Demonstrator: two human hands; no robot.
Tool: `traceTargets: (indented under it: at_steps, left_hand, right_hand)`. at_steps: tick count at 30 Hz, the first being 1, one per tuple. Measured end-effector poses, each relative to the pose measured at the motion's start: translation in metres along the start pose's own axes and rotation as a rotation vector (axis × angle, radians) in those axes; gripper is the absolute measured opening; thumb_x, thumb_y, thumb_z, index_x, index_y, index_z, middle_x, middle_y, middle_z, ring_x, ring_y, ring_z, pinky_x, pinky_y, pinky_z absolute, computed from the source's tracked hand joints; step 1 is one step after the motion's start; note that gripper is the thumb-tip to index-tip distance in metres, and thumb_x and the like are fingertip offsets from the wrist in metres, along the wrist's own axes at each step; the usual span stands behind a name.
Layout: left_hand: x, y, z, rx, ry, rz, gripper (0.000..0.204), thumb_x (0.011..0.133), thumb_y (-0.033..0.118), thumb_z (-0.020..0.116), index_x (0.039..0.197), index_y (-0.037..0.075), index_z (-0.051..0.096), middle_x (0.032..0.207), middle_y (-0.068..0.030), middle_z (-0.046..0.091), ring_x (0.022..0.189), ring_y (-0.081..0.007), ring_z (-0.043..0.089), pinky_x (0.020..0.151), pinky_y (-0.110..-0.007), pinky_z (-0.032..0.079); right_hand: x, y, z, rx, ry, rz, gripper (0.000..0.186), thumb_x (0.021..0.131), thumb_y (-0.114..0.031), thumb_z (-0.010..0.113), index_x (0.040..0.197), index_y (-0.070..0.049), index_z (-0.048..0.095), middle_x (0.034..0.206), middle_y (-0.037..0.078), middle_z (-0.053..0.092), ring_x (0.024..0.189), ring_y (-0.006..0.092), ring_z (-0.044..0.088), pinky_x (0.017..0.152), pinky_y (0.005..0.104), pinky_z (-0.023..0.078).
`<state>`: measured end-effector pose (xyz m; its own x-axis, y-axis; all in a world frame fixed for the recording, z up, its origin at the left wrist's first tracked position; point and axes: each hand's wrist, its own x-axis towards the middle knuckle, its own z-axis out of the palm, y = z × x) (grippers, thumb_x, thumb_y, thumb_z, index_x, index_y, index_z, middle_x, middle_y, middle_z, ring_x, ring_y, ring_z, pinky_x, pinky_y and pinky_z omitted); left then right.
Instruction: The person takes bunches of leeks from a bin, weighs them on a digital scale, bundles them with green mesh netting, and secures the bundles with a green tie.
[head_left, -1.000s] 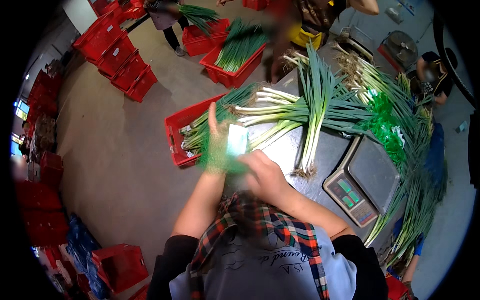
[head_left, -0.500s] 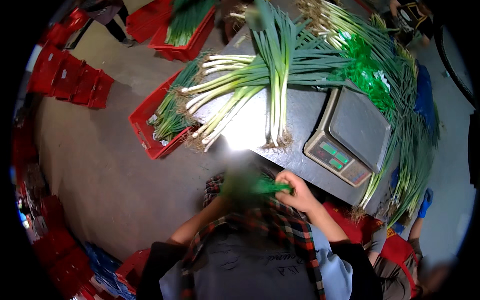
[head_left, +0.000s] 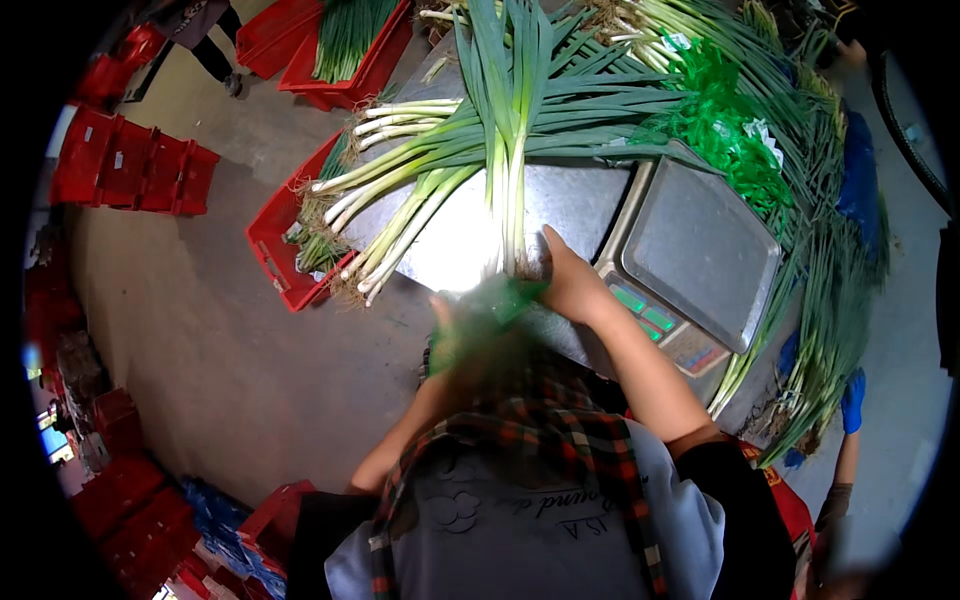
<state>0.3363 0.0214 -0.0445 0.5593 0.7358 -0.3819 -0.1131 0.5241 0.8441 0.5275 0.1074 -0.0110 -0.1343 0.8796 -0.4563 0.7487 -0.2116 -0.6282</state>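
Note:
A green net bag (head_left: pixel 508 298) is stretched between my two hands at the table's near edge, against the root ends of a small bunch of leeks (head_left: pixel 510 190). My right hand (head_left: pixel 575 282) is closed on the net's right side, beside the roots. Blur partly covers my left hand (head_left: pixel 446 335), which grips the net's left side. The bunch lies with its white ends toward me, across other leeks (head_left: pixel 415 195) whose roots point left. How far the net reaches over the roots is hard to make out.
A scale (head_left: pixel 700 250) stands right of my right hand. Behind it lie a heap of green nets (head_left: pixel 725 125) and many leeks (head_left: pixel 825 280). A red crate (head_left: pixel 268 240) of leeks sits left of the table. Stacked red crates (head_left: pixel 130 165) stand farther left. A blue-gloved hand (head_left: pixel 852 402) shows at right.
Both hands have moved forward from my body to the leeks' root ends, bringing the green net bag with them. The net is now spread wider. The view has shifted slightly.

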Motion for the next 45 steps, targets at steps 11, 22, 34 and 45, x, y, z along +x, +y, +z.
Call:
traceTargets:
  at_steps: [11,22,34,45]
  left_hand:
    - [0.104,0.006,-0.006,-0.473,0.333,-0.112,0.033,0.075,0.012,0.061,0.104,0.0,0.051,0.094,-0.0082,0.057,0.087,-0.0196,0.056,0.076,-0.031,0.046]
    - [0.094,0.046,-0.02,-0.46,0.361,-0.076,0.021,0.073,0.008,0.061,0.091,-0.001,0.054,0.076,-0.0099,0.058,0.071,-0.0216,0.058,0.062,-0.031,0.048]
    - [0.045,0.092,-0.062,-0.687,0.239,-0.246,0.025,0.08,0.004,0.053,0.103,-0.003,0.047,0.089,-0.0156,0.056,0.079,-0.0271,0.059,0.07,-0.038,0.053]
    - [0.005,0.11,-0.048,-0.227,0.344,-0.192,0.031,0.074,0.002,0.061,0.104,0.002,0.052,0.096,-0.0086,0.059,0.084,-0.0212,0.058,0.074,-0.035,0.049]
  right_hand:
    - [0.034,0.007,-0.006,-0.107,-0.314,-0.237,0.063,0.065,-0.005,0.054,0.124,-0.004,0.034,0.092,0.024,0.057,0.084,0.0392,0.055,0.073,0.0413,0.045]
    - [-0.039,0.019,0.02,0.14,0.342,-0.312,0.029,0.066,0.007,0.049,0.094,-0.001,0.056,0.083,0.017,0.057,0.079,0.033,0.056,0.072,0.0337,0.044]
    - [0.043,0.001,0.052,1.582,-0.203,0.383,0.022,0.087,-0.008,0.038,0.105,-0.001,0.048,0.082,0.014,0.055,0.065,0.0196,0.057,0.053,0.0276,0.049]
    - [0.05,-0.044,0.066,1.19,0.232,0.001,0.024,0.079,0.003,0.042,0.101,0.001,0.05,0.097,0.018,0.056,0.078,0.0328,0.058,0.075,0.0401,0.048]
